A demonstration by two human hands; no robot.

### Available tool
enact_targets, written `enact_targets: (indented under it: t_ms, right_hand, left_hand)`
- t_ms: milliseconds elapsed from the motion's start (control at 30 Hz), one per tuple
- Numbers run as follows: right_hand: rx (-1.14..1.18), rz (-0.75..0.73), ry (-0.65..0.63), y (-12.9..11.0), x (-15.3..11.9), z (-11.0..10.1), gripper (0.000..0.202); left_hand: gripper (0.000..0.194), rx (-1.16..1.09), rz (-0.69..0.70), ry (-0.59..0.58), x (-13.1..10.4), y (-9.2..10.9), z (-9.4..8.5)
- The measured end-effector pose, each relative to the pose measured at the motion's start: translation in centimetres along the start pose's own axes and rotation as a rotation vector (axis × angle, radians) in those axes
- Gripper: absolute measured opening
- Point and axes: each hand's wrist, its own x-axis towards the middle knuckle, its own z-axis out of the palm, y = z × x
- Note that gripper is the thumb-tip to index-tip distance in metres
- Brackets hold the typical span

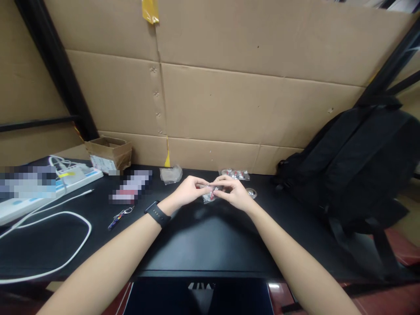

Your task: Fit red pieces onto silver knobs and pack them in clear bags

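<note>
Over the middle of the black table (203, 243), my two hands meet at a small clear plastic packet (210, 196) with something red inside. My left hand (192, 190), with a dark watch (157, 213) on its wrist, is closed with fingertips pinching the packet's upper edge. From the other side my right hand (234, 192) pinches it too, thumb below and fingers above. Its contents are too small to make out. Just behind the hands lie similar clear packets (241, 175) with red bits. A small round, shiny item (251, 193) rests right of my right hand.
A black backpack (361, 162) fills the right side. On the left are a white power strip (95, 175), a looping white cable (88, 225), an open cardboard box (123, 153) and a keychain (120, 216). A clear plastic bag (171, 174) lies near the cardboard wall (213, 100).
</note>
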Motion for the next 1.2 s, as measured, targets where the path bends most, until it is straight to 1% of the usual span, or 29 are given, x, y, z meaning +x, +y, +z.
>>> enact_targets:
  t_ms: [167, 200, 267, 367, 433, 467, 533, 633, 700, 833, 900, 1067, 1200]
  right_hand:
    - [-0.098, -0.038, 0.06, -0.3, 0.1, -0.4, 0.007]
    - [-0.114, -0.047, 0.059, -0.4, 0.0, -0.6, 0.006]
    - [-0.159, -0.07, 0.035, -0.6, -0.2, -1.2, 0.003]
    - [-0.283, -0.062, -0.054, -0.4, -0.5, -2.0, 0.006]
    - [-0.344, -0.01, -0.084, 0.0, -0.6, -2.1, 0.014]
    - [-0.34, 0.024, -0.075, 0.2, -0.5, -2.0, 0.018]
    - [-0.256, 0.089, -0.014, 0.7, -0.3, -1.6, 0.024]
    - [-0.068, 0.162, 0.1, 1.1, 0.2, -0.9, 0.027]
    - [0.019, 0.206, 0.134, 0.9, 0.4, -0.6, 0.027]
    - [0.176, 0.265, 0.136, 0.2, 0.3, 0.0, 0.019]
    - [0.27, 0.28, 0.146, 0.1, 0.1, 0.4, 0.023]
    - [0.409, 0.33, 0.191, 0.3, 0.0, 1.4, 0.03]
    - [0.411, 0.32, 0.174, 0.4, 0.1, 1.4, 0.032]
  left_hand:
    - [0.033, 0.046, -0.021, 0.026, 0.2, -0.2, 0.0]
    - [0.033, 0.043, -0.02, 0.044, 0.3, -0.3, -0.1]
    - [0.032, 0.027, -0.021, 0.121, 0.6, -0.8, -0.5]
    - [0.034, -0.051, -0.034, 0.26, 1.1, -1.5, -1.1]
    - [0.036, -0.137, -0.045, 0.302, 1.2, -1.8, -1.3]
    - [0.037, -0.172, -0.048, 0.32, 1.3, -1.7, -1.3]
    - [0.04, -0.207, -0.045, 0.369, 1.2, -1.5, -1.0]
    - [0.044, -0.252, -0.044, 0.447, 1.2, -1.1, -0.6]
    - [0.047, -0.312, -0.064, 0.473, 1.1, -0.9, -0.5]
    - [0.05, -0.45, -0.104, 0.485, 1.1, -1.0, -0.1]
    - [0.05, -0.47, -0.096, 0.491, 1.0, -1.1, 0.3]
    - [0.044, -0.42, -0.059, 0.493, 1.0, -1.1, 1.3]
    - [0.042, -0.395, -0.042, 0.487, 0.9, -1.0, 1.5]
